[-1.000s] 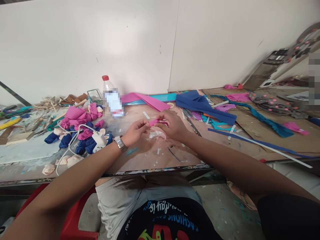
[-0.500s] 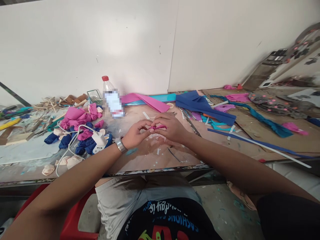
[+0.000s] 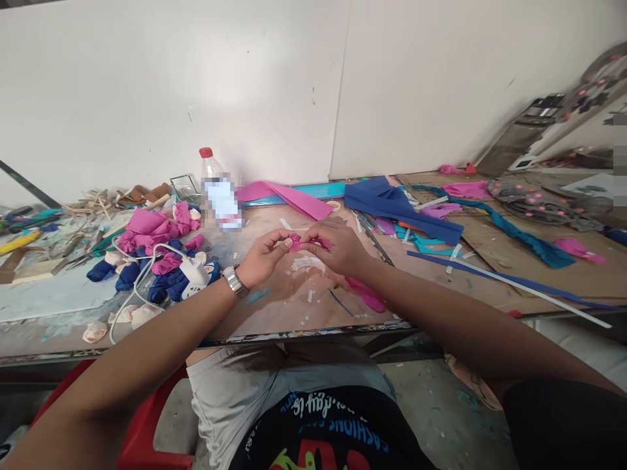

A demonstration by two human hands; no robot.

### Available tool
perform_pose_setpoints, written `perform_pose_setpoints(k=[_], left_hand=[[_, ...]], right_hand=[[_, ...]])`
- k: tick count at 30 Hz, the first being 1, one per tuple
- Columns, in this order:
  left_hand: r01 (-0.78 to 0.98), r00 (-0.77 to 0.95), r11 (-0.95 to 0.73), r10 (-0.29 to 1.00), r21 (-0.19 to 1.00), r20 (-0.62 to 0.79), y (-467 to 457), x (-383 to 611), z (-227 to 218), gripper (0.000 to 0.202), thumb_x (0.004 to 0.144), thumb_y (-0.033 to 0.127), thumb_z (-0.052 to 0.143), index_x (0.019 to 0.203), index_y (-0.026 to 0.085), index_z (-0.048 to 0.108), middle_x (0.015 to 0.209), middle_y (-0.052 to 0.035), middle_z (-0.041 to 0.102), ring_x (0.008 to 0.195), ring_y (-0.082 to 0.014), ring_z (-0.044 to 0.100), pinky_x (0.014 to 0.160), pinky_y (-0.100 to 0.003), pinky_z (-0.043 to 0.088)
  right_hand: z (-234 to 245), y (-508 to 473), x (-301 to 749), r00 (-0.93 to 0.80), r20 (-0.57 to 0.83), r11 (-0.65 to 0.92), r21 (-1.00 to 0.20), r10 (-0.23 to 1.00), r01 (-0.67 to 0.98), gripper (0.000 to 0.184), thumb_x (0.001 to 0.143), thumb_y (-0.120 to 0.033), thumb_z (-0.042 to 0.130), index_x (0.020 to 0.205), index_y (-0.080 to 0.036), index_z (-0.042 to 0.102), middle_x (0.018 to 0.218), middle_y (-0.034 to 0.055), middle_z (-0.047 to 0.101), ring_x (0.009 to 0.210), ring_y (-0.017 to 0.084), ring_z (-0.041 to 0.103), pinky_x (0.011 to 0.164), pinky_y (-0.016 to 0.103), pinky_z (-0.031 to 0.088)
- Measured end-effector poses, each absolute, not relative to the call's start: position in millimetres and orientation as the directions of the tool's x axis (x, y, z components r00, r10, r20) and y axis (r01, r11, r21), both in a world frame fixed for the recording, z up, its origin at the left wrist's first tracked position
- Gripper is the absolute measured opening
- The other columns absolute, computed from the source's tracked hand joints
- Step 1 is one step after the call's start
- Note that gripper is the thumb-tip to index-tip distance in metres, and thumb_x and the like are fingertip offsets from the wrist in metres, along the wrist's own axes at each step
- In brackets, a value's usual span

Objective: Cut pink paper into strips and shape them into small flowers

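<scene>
Between my hands, above the middle of the worktable [image 3: 279, 307], is a pink crepe paper strip [image 3: 366, 295] with a small rolled bud at its left end. My left hand [image 3: 268, 256] pinches the rolled bud between thumb and fingertips. With thumb and fingers closed, my right hand [image 3: 336, 247] grips the strip just to the right of the bud. The strip's loose tail hangs out below my right wrist and lies near the table's front edge. Part of the strip is hidden behind my right hand.
Pink and blue paper flowers [image 3: 147, 228] lie at left beside a white charger cable [image 3: 142, 294]. A red-capped bottle [image 3: 206, 160] and a lit phone [image 3: 224, 203] stand behind. Folded blue paper [image 3: 401, 209] and a long white strip [image 3: 533, 290] lie at right.
My hands have moved slightly apart. The rolled bud now shows between them, and the strip's pink tail has come into view under my right wrist.
</scene>
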State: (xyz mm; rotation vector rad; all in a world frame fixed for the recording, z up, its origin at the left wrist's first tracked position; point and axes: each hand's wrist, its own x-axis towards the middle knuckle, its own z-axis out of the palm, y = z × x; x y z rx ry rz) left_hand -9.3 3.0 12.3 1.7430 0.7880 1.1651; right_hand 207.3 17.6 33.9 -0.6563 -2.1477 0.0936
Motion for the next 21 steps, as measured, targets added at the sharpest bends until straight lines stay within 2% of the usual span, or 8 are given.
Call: perform_pose_setpoints(k=[9, 15, 21], left_hand=[[0.096, 0.401, -0.453, 0.833, 0.887, 0.382, 0.6, -9.2, 14.8, 0.043, 0.097, 0.054, 0.055, 0.107, 0.015, 0.07, 0.103, -0.0077, 0.071, 0.098, -0.0202, 0.062, 0.094, -0.034, 0.046], [0.214, 0.381, -0.608, 0.773, 0.765, 0.508, -0.2, -8.9, 14.5, 0.039, 0.099, 0.05, 0.053, 0.112, 0.019, 0.073, 0.109, -0.0104, 0.072, 0.102, -0.0228, 0.064, 0.094, -0.037, 0.048], [0.231, 0.388, -0.656, 0.74, 0.719, 0.55, 3.2, -10.5, 6.3, 0.034, 0.096, 0.045, 0.06, 0.117, 0.02, 0.071, 0.112, -0.0111, 0.07, 0.1, -0.0215, 0.062, 0.085, -0.033, 0.05]], right_hand=[[33.5, 15.9, 206.5, -0.478, 0.729, 0.853, -0.288, 0.49, 0.435, 0.028, 0.098, -0.046, 0.059, 0.086, -0.022, 0.067, 0.083, 0.0033, 0.073, 0.08, 0.02, 0.064, 0.083, 0.037, 0.043], [34.7, 14.3, 205.2, -0.481, 0.714, 0.846, -0.311, 0.508, 0.433, 0.029, 0.096, -0.047, 0.062, 0.084, -0.022, 0.067, 0.082, 0.0032, 0.073, 0.082, 0.021, 0.064, 0.084, 0.037, 0.042], [34.5, 14.3, 204.3, -0.479, 0.719, 0.851, -0.32, 0.504, 0.416, 0.027, 0.095, -0.046, 0.064, 0.084, -0.022, 0.069, 0.08, 0.0029, 0.074, 0.08, 0.02, 0.065, 0.083, 0.036, 0.043]])
